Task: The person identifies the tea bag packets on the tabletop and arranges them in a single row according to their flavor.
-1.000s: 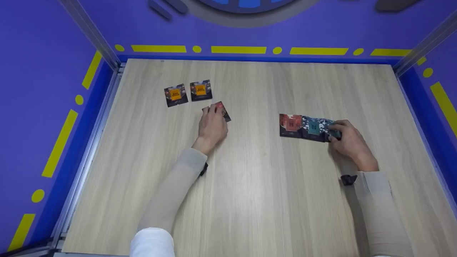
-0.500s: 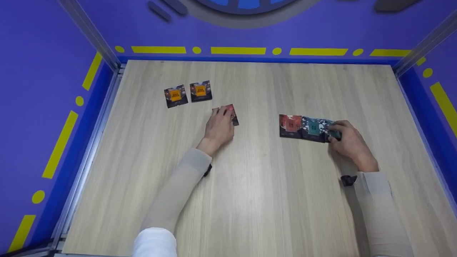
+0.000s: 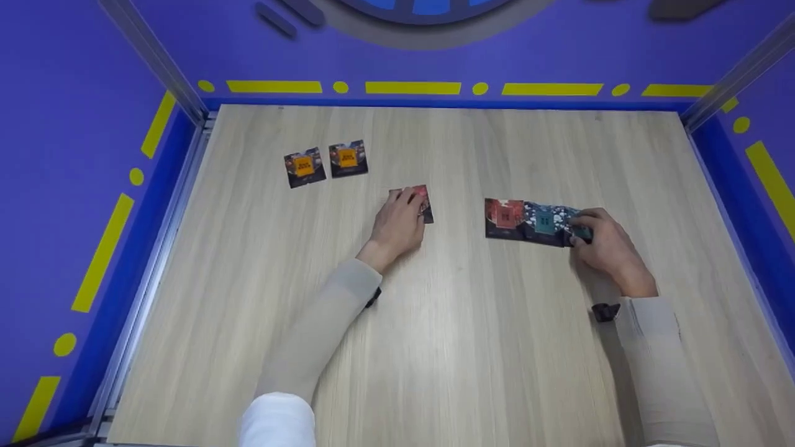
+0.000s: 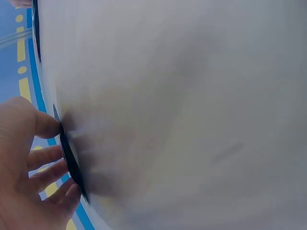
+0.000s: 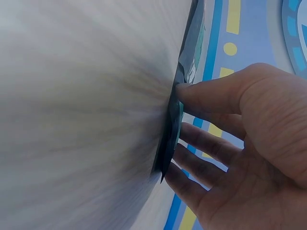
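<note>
In the head view my left hand point(image 3: 399, 222) is over a small flat square packet point(image 3: 426, 211), dark with a red top, near the middle of the table. Seen from the left wrist, thumb and fingertips hold this packet point(image 4: 72, 163) at its thin edge. On the right lies a short row: a red packet point(image 3: 505, 218), a teal one point(image 3: 545, 221) overlapping its side, and another teal packet point(image 3: 582, 232) at the right end. My right hand point(image 3: 612, 248) grips that last packet, its thumb at the near edge; the hand covers much of it.
Two dark square packets with orange labels, the left one point(image 3: 305, 167) and the right one point(image 3: 349, 158), lie at the table's back left. Blue-purple panels point(image 3: 428, 65) with yellow marks border the wooden table point(image 3: 435, 347) at the back and sides.
My left hand has moved to the right and slightly nearer with the red-topped packet, which has turned a little straighter. My right hand and its row of packets have stayed in place.
</note>
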A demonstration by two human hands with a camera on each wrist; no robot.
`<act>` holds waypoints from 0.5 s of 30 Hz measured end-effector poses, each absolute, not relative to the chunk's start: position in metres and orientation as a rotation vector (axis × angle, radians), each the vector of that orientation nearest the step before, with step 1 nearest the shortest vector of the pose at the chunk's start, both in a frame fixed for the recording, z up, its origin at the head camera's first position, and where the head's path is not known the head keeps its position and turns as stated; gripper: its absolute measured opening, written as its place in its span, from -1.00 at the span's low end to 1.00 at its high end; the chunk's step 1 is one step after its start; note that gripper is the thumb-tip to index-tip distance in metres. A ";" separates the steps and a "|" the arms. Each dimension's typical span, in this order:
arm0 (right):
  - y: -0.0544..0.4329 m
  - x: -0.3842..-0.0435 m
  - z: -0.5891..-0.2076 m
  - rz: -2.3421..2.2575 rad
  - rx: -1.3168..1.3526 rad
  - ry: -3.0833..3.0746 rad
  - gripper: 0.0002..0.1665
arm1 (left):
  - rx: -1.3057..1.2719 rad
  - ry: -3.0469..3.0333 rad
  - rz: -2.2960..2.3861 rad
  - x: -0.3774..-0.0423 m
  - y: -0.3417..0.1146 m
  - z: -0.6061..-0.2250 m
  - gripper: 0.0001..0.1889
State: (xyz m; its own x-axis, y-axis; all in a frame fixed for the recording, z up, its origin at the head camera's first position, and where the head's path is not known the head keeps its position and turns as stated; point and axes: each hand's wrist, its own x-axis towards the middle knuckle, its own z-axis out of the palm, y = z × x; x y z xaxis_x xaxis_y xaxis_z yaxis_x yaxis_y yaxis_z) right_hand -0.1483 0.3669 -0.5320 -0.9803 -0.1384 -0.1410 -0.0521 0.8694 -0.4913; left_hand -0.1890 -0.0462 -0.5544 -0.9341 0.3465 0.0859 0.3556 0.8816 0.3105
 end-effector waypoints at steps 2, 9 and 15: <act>0.366 -0.149 -0.532 -0.749 -0.149 2.867 -0.48 | -0.574 -3.025 -0.506 -0.189 -0.043 -0.554 -0.56; 0.367 -0.148 -0.530 -0.746 -0.144 2.869 -0.47 | -0.623 -3.015 -0.530 -0.190 -0.030 -0.552 -0.57; 0.371 -0.147 -0.531 -0.733 -0.152 2.880 -0.48 | -0.670 -3.008 -0.517 -0.190 -0.020 -0.552 -0.58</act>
